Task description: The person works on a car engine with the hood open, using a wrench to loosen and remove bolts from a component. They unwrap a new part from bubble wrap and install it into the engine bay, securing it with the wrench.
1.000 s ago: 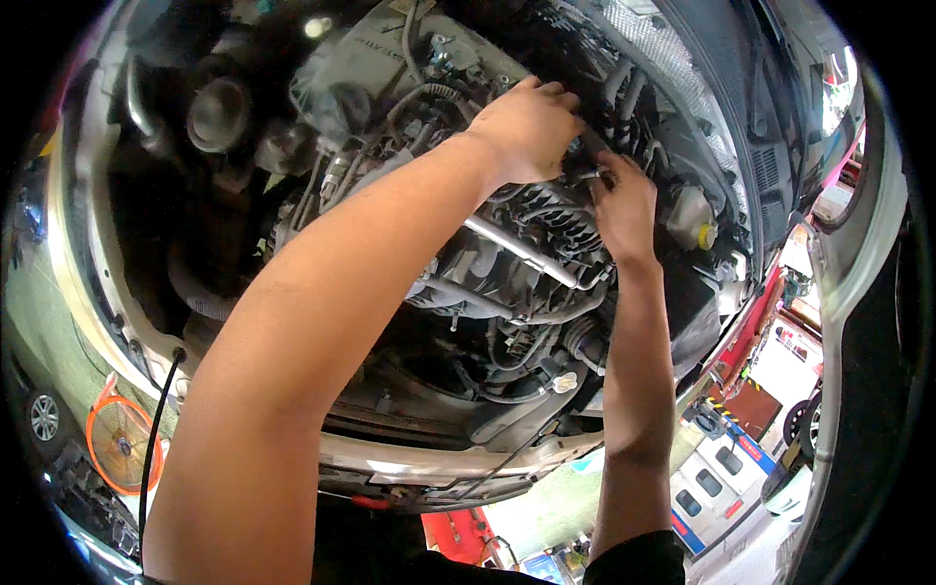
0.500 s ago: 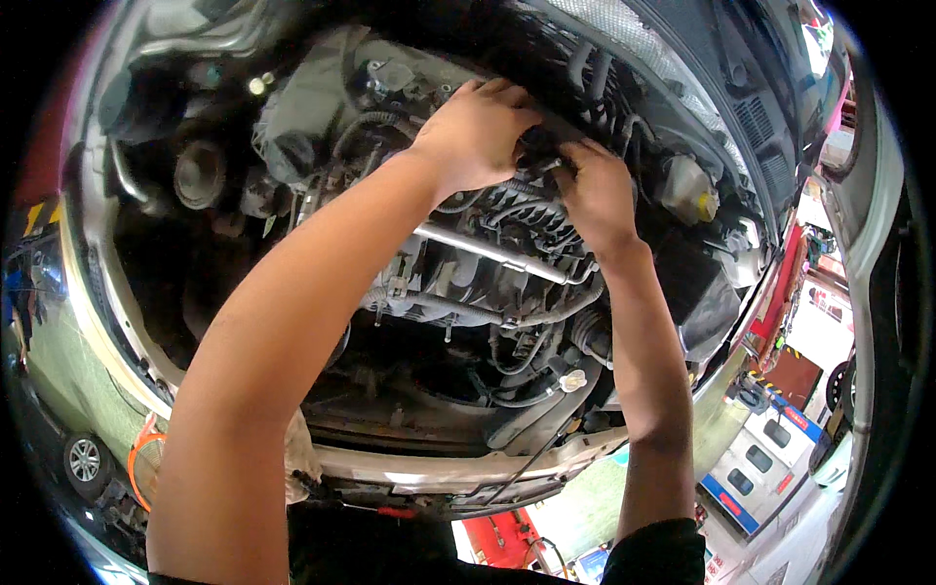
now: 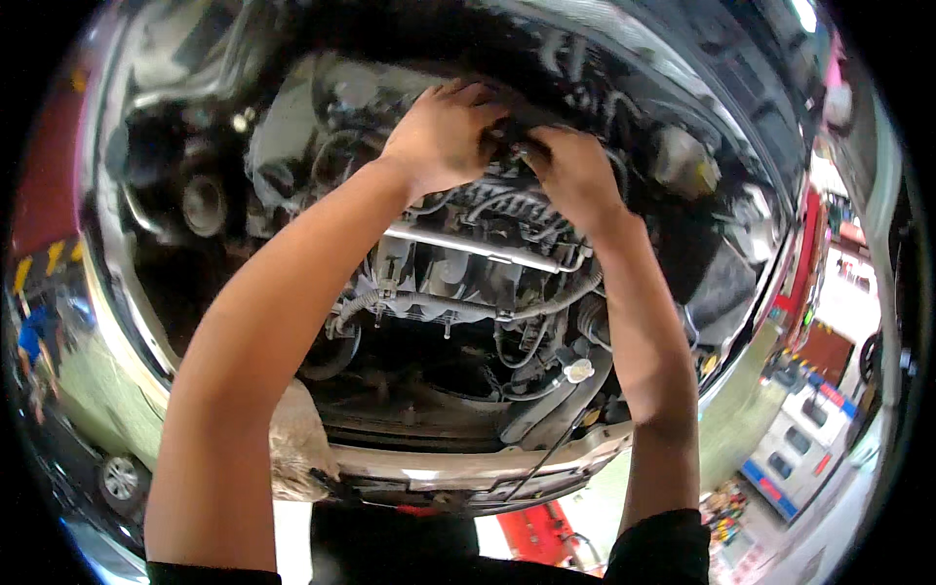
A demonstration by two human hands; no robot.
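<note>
My left hand [image 3: 444, 136] reaches over the engine to its back edge, fingers curled over a dark part [image 3: 506, 136] in shadow. From the right, my right hand [image 3: 577, 178] meets it there, thumb and fingers pinched at the same spot. The kind of part is too dark to make out. Both hands are closed, fingertips partly hidden. Just in front of them lie ribbed hoses and cables. Nearer still, a silver metal rail [image 3: 478, 249] crosses the engine, with a ribbed hose [image 3: 444, 306] below it.
A pale reservoir [image 3: 685, 161] and a black box [image 3: 721, 278] stand to the right. A light round cap [image 3: 578, 370] sits at the front right, near a thin rod [image 3: 541, 456]. The bumper edge [image 3: 468, 471] runs along the front; a raised hood hangs at upper right.
The whole view has shifted slightly. My hands are a little closer together at the back of the engine, the right one having come left. Both stay at the dark part.
</note>
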